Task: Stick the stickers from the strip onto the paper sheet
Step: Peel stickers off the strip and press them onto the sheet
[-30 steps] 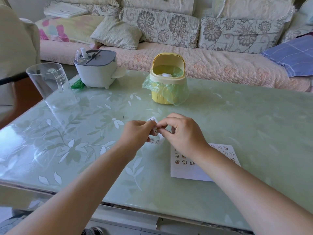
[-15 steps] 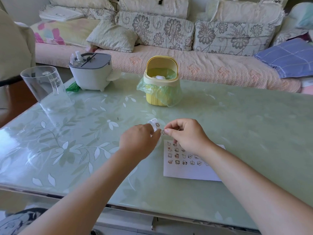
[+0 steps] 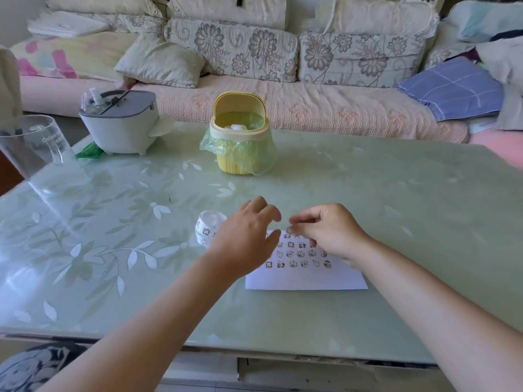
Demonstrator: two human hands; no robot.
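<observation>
A white paper sheet (image 3: 308,275) lies on the green table, with rows of small cartoon stickers on its upper half. A curled sticker strip (image 3: 206,227) lies on the table just left of my left hand. My left hand (image 3: 245,239) hovers over the sheet's left edge, fingers spread and holding nothing. My right hand (image 3: 328,230) is above the sheet's top edge, and its thumb and forefinger pinch one small sticker (image 3: 289,230).
A yellow mini bin (image 3: 240,137) with a green liner stands behind the hands. At the far left are a grey-and-white appliance (image 3: 119,123) and a clear plastic cup (image 3: 36,154). A sofa with cushions runs along the table's far side.
My left hand has let go of the strip, which now lies on the table, and has moved right over the sheet. My right hand carried the peeled sticker to the sheet's top edge.
</observation>
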